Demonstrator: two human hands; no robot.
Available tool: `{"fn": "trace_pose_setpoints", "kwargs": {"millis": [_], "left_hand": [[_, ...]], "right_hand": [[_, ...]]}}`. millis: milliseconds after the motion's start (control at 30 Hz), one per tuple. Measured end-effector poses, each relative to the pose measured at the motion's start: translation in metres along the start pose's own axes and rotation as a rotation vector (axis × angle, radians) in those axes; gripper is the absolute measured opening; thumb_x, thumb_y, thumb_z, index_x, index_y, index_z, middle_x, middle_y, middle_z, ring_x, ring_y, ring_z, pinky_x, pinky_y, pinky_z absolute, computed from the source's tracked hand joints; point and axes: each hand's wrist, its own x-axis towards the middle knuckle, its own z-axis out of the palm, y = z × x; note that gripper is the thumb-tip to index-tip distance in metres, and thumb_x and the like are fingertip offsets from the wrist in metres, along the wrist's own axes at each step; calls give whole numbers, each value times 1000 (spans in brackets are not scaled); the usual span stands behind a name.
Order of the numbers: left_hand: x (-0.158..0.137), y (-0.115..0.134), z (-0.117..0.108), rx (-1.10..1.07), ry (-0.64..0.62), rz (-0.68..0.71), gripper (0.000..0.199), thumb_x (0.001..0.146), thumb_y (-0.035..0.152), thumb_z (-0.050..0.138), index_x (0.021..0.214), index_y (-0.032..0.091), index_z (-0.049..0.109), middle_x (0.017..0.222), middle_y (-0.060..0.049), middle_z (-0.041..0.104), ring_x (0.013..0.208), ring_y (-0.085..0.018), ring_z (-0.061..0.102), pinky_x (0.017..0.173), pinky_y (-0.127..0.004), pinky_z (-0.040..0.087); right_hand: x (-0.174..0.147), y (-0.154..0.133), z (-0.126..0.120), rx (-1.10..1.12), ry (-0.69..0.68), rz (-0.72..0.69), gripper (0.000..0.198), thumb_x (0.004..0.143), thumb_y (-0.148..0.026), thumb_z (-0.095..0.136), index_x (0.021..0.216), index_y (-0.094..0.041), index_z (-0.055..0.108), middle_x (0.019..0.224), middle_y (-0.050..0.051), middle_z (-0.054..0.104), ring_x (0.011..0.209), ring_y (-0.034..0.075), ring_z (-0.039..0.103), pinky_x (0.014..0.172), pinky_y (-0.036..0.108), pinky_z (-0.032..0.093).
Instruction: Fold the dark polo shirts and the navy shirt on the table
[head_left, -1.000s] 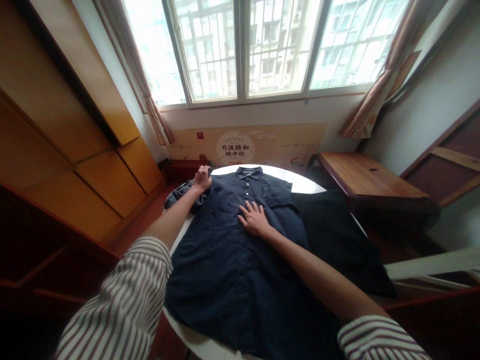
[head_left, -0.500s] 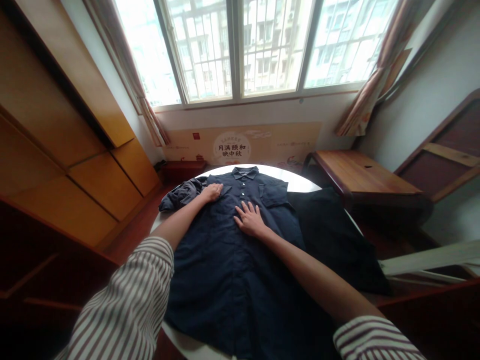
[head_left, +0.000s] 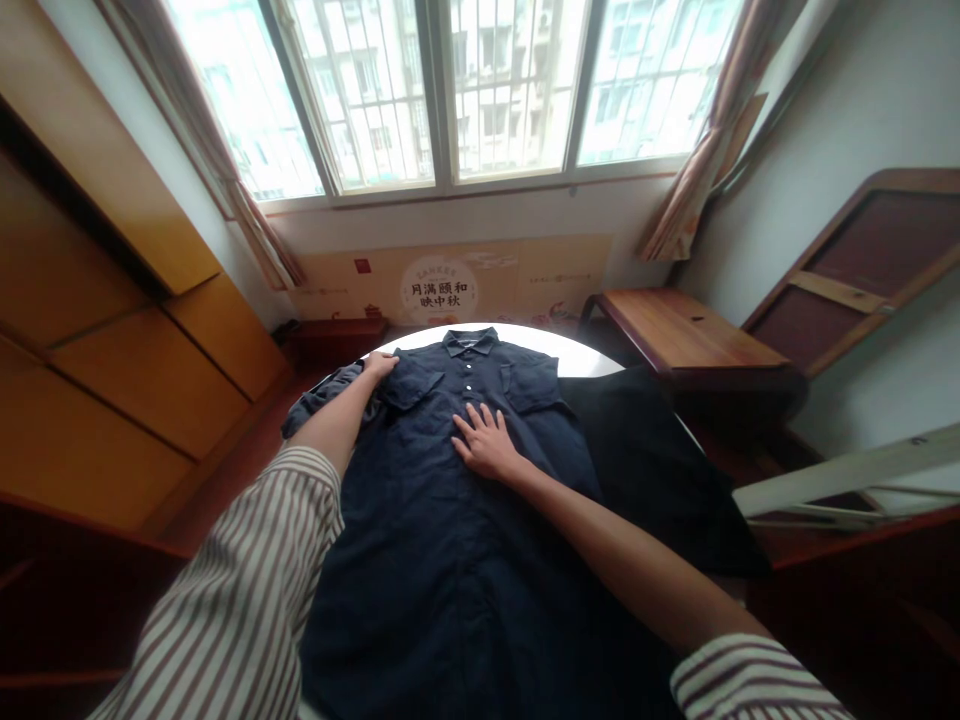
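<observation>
A dark navy button-up shirt [head_left: 450, 540] lies spread front up, its collar [head_left: 470, 342] at the far side of a white round table [head_left: 592, 357]. At the left shoulder edge, beside the left sleeve, my left hand [head_left: 380, 365] is closed on the shirt's cloth; its fingertips are partly hidden. My right hand [head_left: 487, 444] rests flat on the middle of the shirt, just below the white buttons, with fingers spread. Crumpled dark grey cloth [head_left: 324, 395] lies under and beside my left forearm. To the right, black cloth [head_left: 645, 455] is spread over the table.
A wooden bench-like table [head_left: 690, 325] stands beyond on the right, near a folded wooden panel [head_left: 840, 290] against the wall. A pale metal frame [head_left: 847, 485] is at the right. Yellow cabinets [head_left: 150, 390] line the left, and a barred window [head_left: 510, 90] is ahead.
My left hand has moved left from the shirt's chest to its shoulder edge. My right hand stays flat on the shirt. The view has turned slightly right.
</observation>
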Motion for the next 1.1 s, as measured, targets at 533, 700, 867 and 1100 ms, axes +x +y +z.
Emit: {"fn": "trace_pose_setpoints", "kwargs": {"millis": [533,700,867,1100], "left_hand": [[13,-10,10,-393,4,-102,35,75,24,75,107,9,72,92,-14,75,90,-24,73,79,-28,57],[12,-14,12,-479,21,-83,39,67,15,79,106,13,73,84,-11,75,89,-26,72,81,-32,58],[13,-16,12,-528,-5,-57,40,67,10,75,107,12,72,86,-11,75,89,-26,72,81,-31,58],[14,-19,14,-587,-94,-3,63,66,-2,61,128,13,62,98,-11,74,82,-19,72,78,-28,59]], "right_hand": [[-3,-2,-5,-14,-38,14,62,100,-53,31,155,-23,33,164,12,19,149,38,14,117,59,10],[-8,-8,-25,6,-84,27,66,98,-53,41,155,-20,33,160,15,28,146,37,25,116,53,22],[-5,7,-94,128,22,-35,48,95,-41,53,133,-13,59,127,15,66,116,26,61,101,31,44],[41,121,-148,591,221,573,14,77,-21,76,83,-9,72,82,10,69,86,21,66,86,31,52]]}}
